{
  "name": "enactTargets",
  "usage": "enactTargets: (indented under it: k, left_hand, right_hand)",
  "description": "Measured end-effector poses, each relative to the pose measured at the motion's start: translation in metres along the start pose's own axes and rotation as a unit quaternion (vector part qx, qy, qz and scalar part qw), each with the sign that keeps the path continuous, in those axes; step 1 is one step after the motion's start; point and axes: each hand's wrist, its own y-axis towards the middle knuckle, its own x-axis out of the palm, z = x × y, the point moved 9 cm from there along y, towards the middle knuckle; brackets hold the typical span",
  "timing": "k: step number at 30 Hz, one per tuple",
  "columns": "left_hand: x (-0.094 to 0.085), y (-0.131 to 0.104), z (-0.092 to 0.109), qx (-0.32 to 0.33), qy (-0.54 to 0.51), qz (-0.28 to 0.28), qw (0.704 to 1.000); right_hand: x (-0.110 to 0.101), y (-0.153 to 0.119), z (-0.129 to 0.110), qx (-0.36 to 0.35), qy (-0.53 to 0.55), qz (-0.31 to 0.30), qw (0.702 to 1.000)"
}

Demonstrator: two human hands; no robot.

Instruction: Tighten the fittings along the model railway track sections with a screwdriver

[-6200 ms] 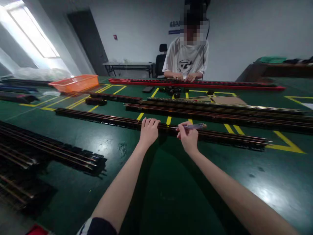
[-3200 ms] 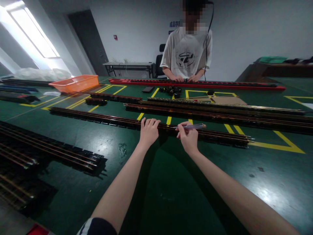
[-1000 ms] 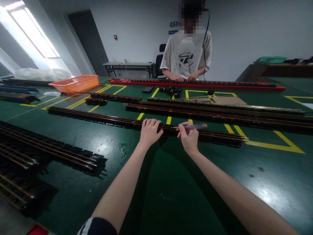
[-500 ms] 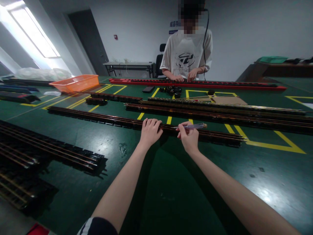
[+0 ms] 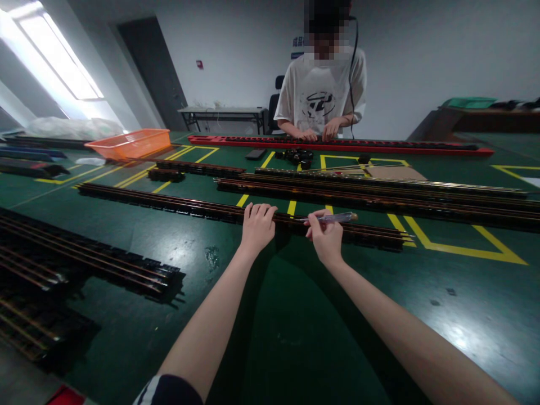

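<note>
A long black strip (image 5: 189, 207) with copper-coloured rods along it lies across the green table in front of me. My left hand (image 5: 258, 225) rests over its middle, fingers curled round the strip. Just right of it, my right hand (image 5: 325, 233) is closed on a screwdriver (image 5: 337, 217) with a clear handle. The screwdriver lies nearly level, its thin shaft pointing left over the strip between my hands. Whether its tip touches the strip is too small to tell.
More rodded strips lie behind (image 5: 379, 199) and at the left (image 5: 105, 256). An orange basket (image 5: 130, 145) stands at the back left. Across the table, a person in a white shirt (image 5: 323, 95) has both hands on a long red fixture (image 5: 405, 147).
The strip under my hands has shifted to the left, its right end now nearer my right hand. My left hand has moved slightly left with it.
</note>
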Motion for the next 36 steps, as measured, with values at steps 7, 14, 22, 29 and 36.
enactTargets:
  k: [7,14,22,29,36]
  left_hand:
    - [-0.0053,0.0003,-0.0017,-0.017,-0.005,0.005,1.0]
    - [-0.0041,0.0006,-0.0032,-0.021,-0.015,-0.001,1.0]
    - [-0.0047,0.0003,-0.0037,-0.024,-0.017,-0.003,1.0]
    - [-0.0055,0.0003,-0.0029,-0.022,-0.009,0.005,1.0]
    - [-0.0064,0.0005,-0.0022,-0.025,-0.002,0.0,1.0]
  right_hand:
    - [-0.0002,-0.0005,-0.0011,-0.005,0.006,0.0,1.0]
    - [0.0019,-0.0001,0.0009,-0.01,0.007,-0.012,1.0]
    - [0.0039,0.0003,0.003,-0.009,0.018,-0.015,1.0]
    - [0.0034,0.0004,0.0028,-0.011,0.008,-0.014,1.0]
    - [0.001,-0.0006,0.0001,-0.015,-0.001,-0.004,1.0]
